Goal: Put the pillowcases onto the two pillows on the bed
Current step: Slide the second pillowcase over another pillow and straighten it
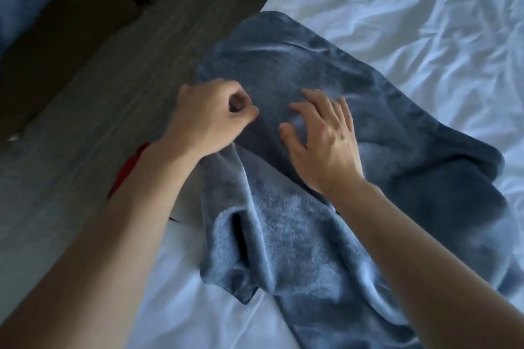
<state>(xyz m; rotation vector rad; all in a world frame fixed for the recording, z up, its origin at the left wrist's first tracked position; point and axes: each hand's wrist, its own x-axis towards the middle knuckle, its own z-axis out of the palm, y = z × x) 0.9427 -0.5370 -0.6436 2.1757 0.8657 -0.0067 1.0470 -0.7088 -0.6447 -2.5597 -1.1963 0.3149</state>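
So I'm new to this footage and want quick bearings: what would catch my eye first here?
A big blue-grey fleecy cloth, likely the pillowcase, lies rumpled across the near corner of the white bed sheet. Both bare hands are on it: the left hand curled at its left edge, seemingly pinching the fabric, the right hand spread with fingers reaching onto it. Dark wood-look floor fills the left side.

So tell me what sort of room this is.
Most likely a bedroom: a bed with a rumpled white sheet, a blue fleecy pillowcase lying on it under both hands, and a dark wood-look floor alongside.
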